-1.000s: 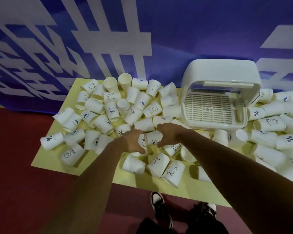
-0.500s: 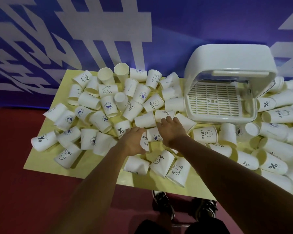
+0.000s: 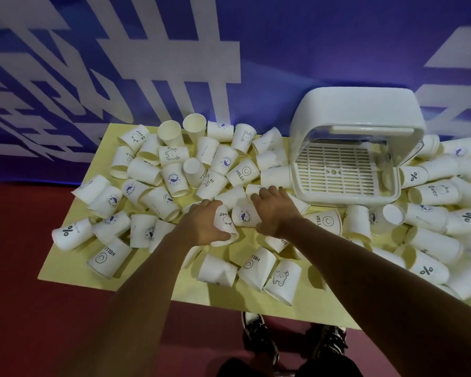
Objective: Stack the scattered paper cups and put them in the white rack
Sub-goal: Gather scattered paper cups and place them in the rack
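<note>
Several white paper cups with blue prints lie scattered on a yellow table (image 3: 74,268). My left hand (image 3: 201,224) grips one cup with a bear print (image 3: 225,223), fingers curled round its side. Just to its right, my right hand (image 3: 273,209) lies over a cup with a round blue logo (image 3: 244,216), thumb below it and fingers curling over the cups behind. The white rack (image 3: 346,170) stands at the back right with its lid raised and its slotted tray bare.
Cups are piled thick on both sides of the rack and along the table's right end (image 3: 433,213). A blue and white banner (image 3: 147,63) hangs behind the table. My shoes (image 3: 259,338) show on the red floor below the front edge.
Both hands have closed in on the two middle cups. The left hand now grips the bear-print cup and has tilted it; the right hand has reached slightly further back.
</note>
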Demonstrator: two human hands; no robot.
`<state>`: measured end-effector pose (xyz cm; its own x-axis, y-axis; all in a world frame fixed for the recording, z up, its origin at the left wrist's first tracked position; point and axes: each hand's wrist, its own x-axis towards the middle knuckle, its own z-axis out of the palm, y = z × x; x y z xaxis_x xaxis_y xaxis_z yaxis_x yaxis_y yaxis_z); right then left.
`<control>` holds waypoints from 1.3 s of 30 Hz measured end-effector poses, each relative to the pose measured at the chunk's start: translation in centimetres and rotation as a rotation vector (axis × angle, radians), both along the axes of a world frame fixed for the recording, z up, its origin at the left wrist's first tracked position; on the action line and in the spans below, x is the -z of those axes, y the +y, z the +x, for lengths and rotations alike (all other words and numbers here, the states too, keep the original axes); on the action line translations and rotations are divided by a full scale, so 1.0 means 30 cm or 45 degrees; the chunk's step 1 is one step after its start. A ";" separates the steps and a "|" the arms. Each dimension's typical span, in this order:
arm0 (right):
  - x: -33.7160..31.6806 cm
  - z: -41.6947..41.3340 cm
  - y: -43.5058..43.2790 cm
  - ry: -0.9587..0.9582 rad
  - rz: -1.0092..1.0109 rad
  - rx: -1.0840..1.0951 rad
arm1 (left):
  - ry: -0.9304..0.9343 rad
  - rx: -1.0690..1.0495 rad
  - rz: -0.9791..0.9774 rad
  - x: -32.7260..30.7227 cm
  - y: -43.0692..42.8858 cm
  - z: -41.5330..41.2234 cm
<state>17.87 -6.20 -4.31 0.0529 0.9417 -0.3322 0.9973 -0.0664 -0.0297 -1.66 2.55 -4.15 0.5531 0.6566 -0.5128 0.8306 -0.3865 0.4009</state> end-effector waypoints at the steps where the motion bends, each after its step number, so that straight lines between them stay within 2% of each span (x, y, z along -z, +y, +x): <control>1: -0.020 0.009 0.001 0.035 0.002 0.028 | 0.001 -0.019 -0.001 -0.014 0.003 0.006; 9: -0.194 0.138 -0.063 0.278 0.145 0.342 | -0.104 -0.063 0.058 -0.129 0.007 0.098; 19: -0.322 0.369 -0.229 0.226 0.283 0.653 | -0.282 -0.222 -0.112 -0.211 -0.062 0.314; 24: -0.319 0.454 -0.251 0.243 0.298 0.672 | -0.398 -0.418 -0.305 -0.230 -0.108 0.381; 30: -0.244 0.522 -0.224 0.317 0.301 0.646 | -0.426 -0.607 -0.437 -0.201 -0.147 0.419; 35: -0.144 0.574 -0.208 0.345 0.299 0.581 | -0.446 -0.840 -0.477 -0.173 -0.160 0.463; 39: -0.084 0.595 -0.184 0.362 0.284 0.540 | -0.493 -0.883 -0.522 -0.158 -0.189 0.481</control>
<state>35.72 -11.72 -1.79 0.3797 0.9067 -0.1839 0.8353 -0.4214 -0.3531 12.77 -3.11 0.60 0.2826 0.7137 -0.6409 0.6020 0.3882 0.6977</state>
